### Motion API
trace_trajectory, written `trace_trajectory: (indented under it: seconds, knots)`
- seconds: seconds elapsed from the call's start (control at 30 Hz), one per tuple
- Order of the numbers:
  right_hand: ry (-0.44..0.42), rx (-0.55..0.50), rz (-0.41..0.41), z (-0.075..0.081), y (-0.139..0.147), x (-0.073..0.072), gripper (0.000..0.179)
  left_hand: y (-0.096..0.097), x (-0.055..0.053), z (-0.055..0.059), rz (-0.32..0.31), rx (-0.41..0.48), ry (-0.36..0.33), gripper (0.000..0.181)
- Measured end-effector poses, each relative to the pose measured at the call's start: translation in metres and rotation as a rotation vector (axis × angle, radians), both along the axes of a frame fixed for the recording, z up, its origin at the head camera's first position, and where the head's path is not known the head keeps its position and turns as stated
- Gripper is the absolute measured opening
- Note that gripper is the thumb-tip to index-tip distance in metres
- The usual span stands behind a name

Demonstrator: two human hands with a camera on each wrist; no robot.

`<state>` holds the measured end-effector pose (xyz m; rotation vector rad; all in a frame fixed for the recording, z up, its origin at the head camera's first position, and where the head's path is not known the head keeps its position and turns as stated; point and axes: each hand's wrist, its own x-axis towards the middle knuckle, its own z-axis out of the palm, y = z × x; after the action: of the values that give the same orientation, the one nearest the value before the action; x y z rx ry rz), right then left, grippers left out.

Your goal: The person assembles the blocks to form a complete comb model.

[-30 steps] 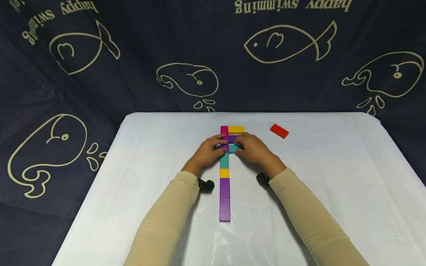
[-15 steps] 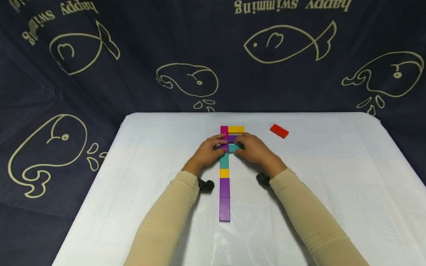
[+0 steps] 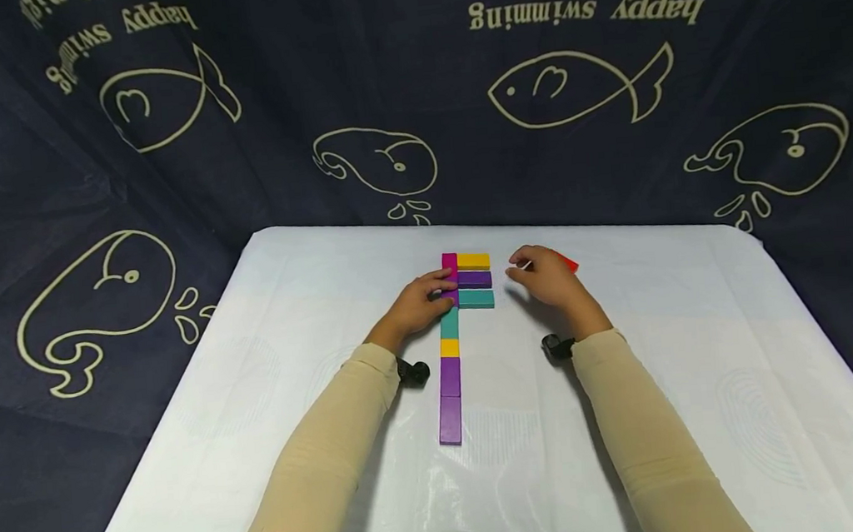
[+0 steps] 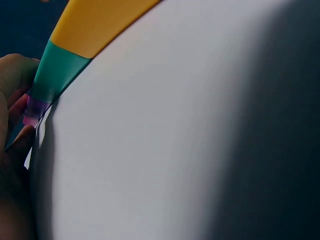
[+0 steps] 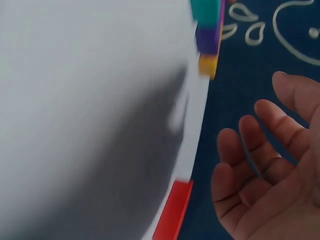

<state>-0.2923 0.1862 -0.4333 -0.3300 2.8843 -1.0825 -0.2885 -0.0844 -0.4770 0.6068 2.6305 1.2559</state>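
Note:
A straight column of flat coloured blocks runs up the middle of the table in the head view, with purple blocks point(image 3: 450, 398) at the near end, then a yellow block point(image 3: 450, 348) and a teal block point(image 3: 449, 323). My left hand point(image 3: 416, 304) rests its fingertips on the magenta block point(image 3: 450, 262) and the purple block below it, partly covering both. Three blocks stick out rightward there: yellow point(image 3: 474, 261), dark purple point(image 3: 475, 279) and teal point(image 3: 477, 299). My right hand point(image 3: 550, 279) hovers empty with loosely bent fingers, beside a red block point(image 5: 173, 210) it partly hides.
A white cover point(image 3: 634, 417) lies over the table. Behind it hangs a dark cloth point(image 3: 457, 172) printed with fish and whales. A small black camera point(image 3: 557, 348) sits at my right wrist, another black camera point(image 3: 414, 373) at my left.
My right hand has let go of the teal side block and moved right, toward the red block. The three side blocks now show fully. The left hand stays where it was.

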Motion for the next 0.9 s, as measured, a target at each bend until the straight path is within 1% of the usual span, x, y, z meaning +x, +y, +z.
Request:
trace_trajectory:
  seconds: [0.13, 0.3, 0.43, 0.57, 0.7, 0.9]
  knots:
    - [0.017, 0.021, -0.025, -0.002, 0.021, -0.008, 0.032, -0.001, 0.000, -0.001, 0.005, 0.003, -0.006, 0.036]
    - [0.030, 0.039, -0.024, -0.004, 0.042, -0.015, 0.032, 0.000, 0.000, 0.000, 0.003, 0.003, 0.001, 0.036]
    - [0.048, 0.053, -0.023, -0.004, 0.053, -0.020, 0.031, 0.000, -0.001, -0.001, -0.004, 0.009, 0.008, 0.035]
    - [0.048, 0.071, -0.035, -0.004, 0.061, -0.024, 0.035, -0.001, -0.002, -0.002, -0.012, 0.014, 0.012, 0.035]
    - [0.029, 0.086, -0.040, -0.006, 0.067, -0.028, 0.038, -0.001, -0.002, -0.004, -0.006, 0.015, 0.017, 0.035]
    - [-0.048, 0.137, -0.060, -0.010, 0.072, -0.033, 0.041, 0.000, -0.001, -0.003, -0.008, 0.012, 0.024, 0.036]
